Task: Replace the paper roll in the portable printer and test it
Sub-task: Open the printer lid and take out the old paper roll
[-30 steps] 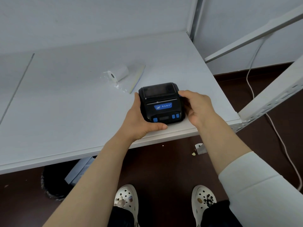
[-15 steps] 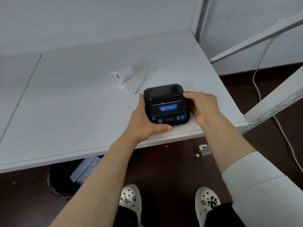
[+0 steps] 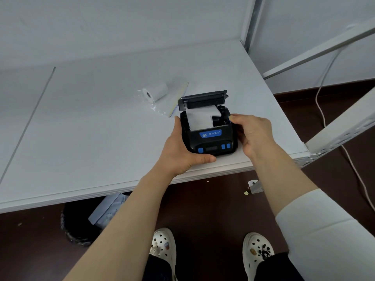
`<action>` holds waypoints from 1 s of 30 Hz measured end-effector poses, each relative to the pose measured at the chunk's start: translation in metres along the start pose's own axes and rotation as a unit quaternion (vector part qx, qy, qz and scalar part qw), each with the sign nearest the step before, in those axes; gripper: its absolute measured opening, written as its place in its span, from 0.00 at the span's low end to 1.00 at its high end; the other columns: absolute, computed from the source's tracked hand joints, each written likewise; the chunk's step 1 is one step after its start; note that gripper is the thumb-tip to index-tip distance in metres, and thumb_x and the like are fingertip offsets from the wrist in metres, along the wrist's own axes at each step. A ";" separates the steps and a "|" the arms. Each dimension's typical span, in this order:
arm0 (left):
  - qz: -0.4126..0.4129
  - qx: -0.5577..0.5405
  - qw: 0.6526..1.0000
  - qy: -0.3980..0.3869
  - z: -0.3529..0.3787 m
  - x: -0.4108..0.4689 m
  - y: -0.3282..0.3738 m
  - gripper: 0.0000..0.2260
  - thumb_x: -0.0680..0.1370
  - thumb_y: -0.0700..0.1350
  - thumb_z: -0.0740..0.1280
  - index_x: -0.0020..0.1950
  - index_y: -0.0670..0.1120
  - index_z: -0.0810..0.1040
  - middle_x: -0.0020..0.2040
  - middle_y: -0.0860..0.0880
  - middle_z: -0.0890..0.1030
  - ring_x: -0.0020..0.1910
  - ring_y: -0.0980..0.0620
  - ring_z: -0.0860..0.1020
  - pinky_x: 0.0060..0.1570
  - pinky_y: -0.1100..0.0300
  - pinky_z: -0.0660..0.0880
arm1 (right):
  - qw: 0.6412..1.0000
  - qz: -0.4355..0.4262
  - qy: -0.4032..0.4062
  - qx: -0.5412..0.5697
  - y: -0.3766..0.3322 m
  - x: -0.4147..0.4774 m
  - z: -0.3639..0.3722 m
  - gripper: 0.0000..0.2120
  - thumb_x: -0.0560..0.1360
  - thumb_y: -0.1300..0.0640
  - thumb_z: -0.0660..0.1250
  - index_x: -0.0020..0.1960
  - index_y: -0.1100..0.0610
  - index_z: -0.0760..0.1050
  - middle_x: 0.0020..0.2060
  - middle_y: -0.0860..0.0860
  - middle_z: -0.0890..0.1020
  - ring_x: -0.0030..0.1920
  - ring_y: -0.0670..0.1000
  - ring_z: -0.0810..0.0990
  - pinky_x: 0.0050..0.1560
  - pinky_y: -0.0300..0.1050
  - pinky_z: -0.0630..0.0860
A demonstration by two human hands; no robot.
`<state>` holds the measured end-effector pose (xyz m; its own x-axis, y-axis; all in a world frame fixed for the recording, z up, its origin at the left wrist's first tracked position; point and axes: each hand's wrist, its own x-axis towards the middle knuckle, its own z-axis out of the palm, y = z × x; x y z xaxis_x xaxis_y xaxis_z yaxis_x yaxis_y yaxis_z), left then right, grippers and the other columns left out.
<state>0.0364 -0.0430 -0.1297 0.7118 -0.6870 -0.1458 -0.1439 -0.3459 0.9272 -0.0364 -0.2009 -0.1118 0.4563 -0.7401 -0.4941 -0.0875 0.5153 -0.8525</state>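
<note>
Printer [image 3: 211, 138] sits at the near right edge of the white table [image 3: 81, 138], lid [image 3: 203, 98] flipped up at the back. White paper [image 3: 199, 118] shows in the open bay, tail lying over the front lip. Left hand [image 3: 182, 151] clamps the printer's left side, thumb along the front edge. Right hand [image 3: 253, 134] wraps the right side, fingertips [image 3: 233, 118] at the bay's right rim. Spare paper roll [image 3: 155, 94] lies on its side further back on the table, on a clear plastic wrapper [image 3: 156, 108], well apart from the printer.
</note>
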 end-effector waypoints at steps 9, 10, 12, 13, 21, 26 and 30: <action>0.001 -0.012 1.000 -0.011 0.000 -0.001 0.003 0.40 0.59 0.38 0.81 0.61 0.58 0.62 0.55 0.61 0.77 0.54 0.67 0.76 0.53 0.72 0.73 | 0.999 0.011 -0.033 0.017 -0.006 -0.004 -0.002 0.05 0.70 0.69 0.68 0.38 0.60 0.78 0.37 0.55 0.81 0.37 0.51 0.80 0.41 0.40 0.79; -0.002 -0.016 1.000 -0.013 0.001 -0.001 0.003 0.40 0.60 0.37 0.81 0.62 0.55 0.63 0.56 0.60 0.78 0.54 0.66 0.77 0.53 0.72 0.74 | 0.999 0.008 -0.035 0.012 -0.005 -0.004 -0.002 0.06 0.70 0.68 0.68 0.38 0.60 0.78 0.37 0.55 0.81 0.38 0.51 0.80 0.42 0.40 0.79; -0.008 -0.032 0.999 -0.014 0.001 -0.002 0.006 0.38 0.61 0.37 0.80 0.65 0.49 0.64 0.57 0.55 0.79 0.55 0.61 0.78 0.55 0.69 0.75 | 0.999 -0.007 -0.037 -0.009 -0.005 -0.004 -0.001 0.06 0.71 0.68 0.68 0.39 0.58 0.78 0.38 0.54 0.81 0.41 0.52 0.80 0.47 0.43 0.79; -0.014 -0.048 0.999 -0.009 0.001 -0.003 0.010 0.38 0.62 0.39 0.80 0.67 0.47 0.64 0.59 0.53 0.79 0.56 0.59 0.79 0.57 0.67 0.75 | 0.999 -0.016 -0.037 -0.022 -0.005 -0.003 -0.001 0.06 0.71 0.67 0.68 0.39 0.58 0.78 0.39 0.54 0.81 0.44 0.53 0.80 0.51 0.45 0.79; -0.020 -0.096 0.988 0.117 -0.003 -0.008 0.028 0.32 0.78 0.38 0.62 0.78 0.52 0.52 0.77 0.52 0.60 0.75 0.55 0.60 0.75 0.53 0.58 | 0.933 -0.264 -0.036 -0.242 -0.014 -0.014 -0.007 0.20 0.70 0.66 0.69 0.59 0.52 0.77 0.54 0.47 0.79 0.50 0.45 0.74 0.53 0.36 0.73; 0.013 -0.124 0.980 0.156 0.002 -0.005 0.035 0.25 0.79 0.42 0.62 0.75 0.50 0.61 0.66 0.54 0.71 0.64 0.61 0.69 0.65 0.68 0.67 | 0.865 -0.360 -0.087 -0.337 -0.007 -0.016 0.009 0.20 0.68 0.63 0.73 0.58 0.53 0.78 0.55 0.50 0.78 0.50 0.46 0.74 0.50 0.35 0.70; 0.013 -0.121 0.980 0.155 0.003 -0.002 0.037 0.26 0.79 0.40 0.62 0.76 0.49 0.60 0.65 0.53 0.72 0.61 0.61 0.72 0.63 0.68 0.68 | 0.862 -0.405 -0.072 -0.298 -0.005 -0.021 0.020 0.09 0.72 0.60 0.69 0.52 0.57 0.82 0.49 0.52 0.82 0.49 0.47 0.79 0.48 0.29 0.72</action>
<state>0.0273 -0.0561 -0.0959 0.8903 -0.4533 -0.0432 -0.0252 -0.1437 0.9893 -0.0279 -0.1791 -0.0941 0.6833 -0.6689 0.2927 -0.1083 -0.4893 -0.8654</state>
